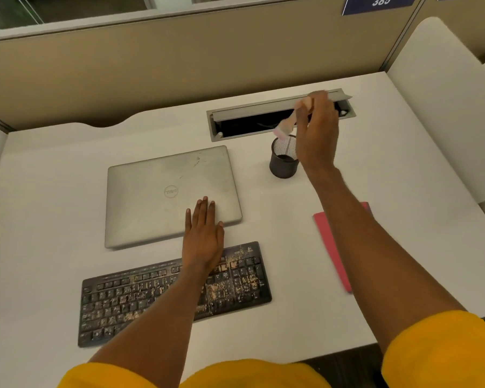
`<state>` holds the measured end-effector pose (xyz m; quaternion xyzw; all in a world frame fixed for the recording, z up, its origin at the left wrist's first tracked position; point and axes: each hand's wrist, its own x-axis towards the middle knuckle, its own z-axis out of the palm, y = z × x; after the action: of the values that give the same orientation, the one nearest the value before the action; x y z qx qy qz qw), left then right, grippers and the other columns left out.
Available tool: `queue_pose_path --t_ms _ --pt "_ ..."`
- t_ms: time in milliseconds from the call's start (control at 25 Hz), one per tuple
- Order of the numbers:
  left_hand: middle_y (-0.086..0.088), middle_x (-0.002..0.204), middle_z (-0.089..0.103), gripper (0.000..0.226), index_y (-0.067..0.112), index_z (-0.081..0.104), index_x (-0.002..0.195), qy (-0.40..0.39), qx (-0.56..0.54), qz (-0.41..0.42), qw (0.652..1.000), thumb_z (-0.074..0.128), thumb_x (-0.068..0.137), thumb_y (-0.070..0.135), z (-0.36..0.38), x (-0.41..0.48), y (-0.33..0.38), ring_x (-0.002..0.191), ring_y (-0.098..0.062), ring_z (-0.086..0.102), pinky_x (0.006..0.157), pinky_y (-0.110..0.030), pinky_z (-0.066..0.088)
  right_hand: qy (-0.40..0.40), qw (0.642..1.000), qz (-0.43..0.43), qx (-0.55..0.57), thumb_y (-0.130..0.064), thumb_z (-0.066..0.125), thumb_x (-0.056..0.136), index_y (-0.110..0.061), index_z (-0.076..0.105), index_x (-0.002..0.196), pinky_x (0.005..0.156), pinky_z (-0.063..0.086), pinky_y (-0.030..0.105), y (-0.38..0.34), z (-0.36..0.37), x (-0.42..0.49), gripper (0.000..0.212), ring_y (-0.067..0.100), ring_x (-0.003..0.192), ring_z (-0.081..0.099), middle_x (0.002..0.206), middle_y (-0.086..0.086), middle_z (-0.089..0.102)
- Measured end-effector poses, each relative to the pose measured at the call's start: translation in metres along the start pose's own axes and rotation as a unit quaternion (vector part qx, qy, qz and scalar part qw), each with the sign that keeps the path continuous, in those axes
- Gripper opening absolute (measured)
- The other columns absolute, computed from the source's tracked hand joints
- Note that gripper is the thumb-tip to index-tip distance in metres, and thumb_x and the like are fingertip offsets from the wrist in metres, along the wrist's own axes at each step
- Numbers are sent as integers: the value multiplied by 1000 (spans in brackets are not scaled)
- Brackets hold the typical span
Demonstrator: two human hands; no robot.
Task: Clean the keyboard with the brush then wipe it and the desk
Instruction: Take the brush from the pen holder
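— What does the frame show at the white bench [347,317]?

— A person in yellow sleeves [443,351] reaches across it with both hands. The right hand [317,135] is closed around a small brush [287,123], pale-handled and blurred, held above the rim of a black mesh cup [283,162] that stands toward the bench's far edge, just in front of an open grey cable tray [280,114] set into the surface.

— And the other hand?

— The left hand [203,236] lies open and flat, fingers together, its fingertips on the near right corner of a closed silver laptop [157,191], its wrist over the far edge of the keyboard.

— Where is the keyboard?

— The black keyboard [241,284] sits near the bench's front edge, slightly askew, just in front of the laptop. Tan crumbs and dust are scattered across its keys, thickest on the right half. The left forearm crosses over its middle.

— Anything else on the surface?

— A pink cloth [332,247] lies flat toward the right side, partly hidden beneath the right forearm. A beige partition [179,65] runs along the back, and a blue sign [381,2] numbered 385 hangs at the top right.
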<state>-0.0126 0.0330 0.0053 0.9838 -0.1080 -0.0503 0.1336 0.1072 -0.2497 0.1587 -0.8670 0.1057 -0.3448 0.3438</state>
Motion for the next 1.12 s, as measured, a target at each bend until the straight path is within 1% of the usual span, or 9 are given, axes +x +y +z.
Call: queue_pose_path --t_ms 80,200,320,360,440,560,760,960,1120 --pt "-8 176 7 66 11 15 168 14 7 -14 1000 16 110 42 -5 -12 -23 163 -18 -2 133 -45 -3 50 996 29 71 -37 41 106 -8 50 110 63 49 26 -24 -13 -14 31 15 74 60 87 -3 60" --pt "-7 177 5 66 12 9 168 25 16 -48 998 17 110 42 -13 -41 -68 163 -16 -3 133 -45 -2 51 981 102 155 -30 41 107 -8 44 116 54 54 19 -52 -17 -62 24 3 68 66 84 -16 58" --pt "-6 177 5 66 13 8 169 29 17 -72 997 14 110 43 -21 -70 -110 163 -15 -4 133 -46 -1 1 947 206 245 -32 44 106 -9 42 118 52 59 33 -65 -3 -126 27 16 73 72 100 0 65" --pt "-6 177 6 66 13 9 168 33 13 -79 996 15 110 44 -25 -78 -122 163 -15 -4 133 -46 0 -24 939 228 257 -35 48 105 -11 43 119 55 61 38 -69 4 -146 28 23 79 73 105 6 65" --pt "-6 176 8 66 13 11 168 38 6 -88 995 15 110 43 -31 -94 -143 163 -15 -2 133 -45 -1 -81 929 255 256 -34 57 101 -14 46 117 64 63 42 -88 17 -185 28 25 89 72 107 5 65" --pt "-7 176 11 66 12 14 168 46 -8 -97 994 18 110 41 -42 -114 -176 163 -15 0 133 -43 -4 -159 925 242 247 -22 62 99 -10 54 111 73 62 34 -125 33 -239 20 16 91 70 100 -3 67" --pt "-9 175 15 64 10 20 167 55 -10 -106 993 20 110 39 -57 -142 -235 163 -18 4 132 -41 -5 -259 924 180 214 -19 62 98 -16 61 105 80 58 33 -174 54 -302 7 11 91 67 98 -5 70" --pt "-9 175 14 69 10 20 167 47 -17 -107 993 12 108 44 -62 -172 -285 163 -18 4 132 -39 -8 -285 922 168 203 -19 62 99 -15 61 106 76 55 23 -216 71 -341 8 5 88 66 95 -7 70" --pt "-7 176 12 69 11 20 167 42 -18 -98 994 12 107 45 -56 -187 -312 163 -18 3 132 -40 -6 -297 925 155 181 -20 62 98 -15 60 107 72 53 23 -241 88 -357 10 6 85 64 93 -5 69"
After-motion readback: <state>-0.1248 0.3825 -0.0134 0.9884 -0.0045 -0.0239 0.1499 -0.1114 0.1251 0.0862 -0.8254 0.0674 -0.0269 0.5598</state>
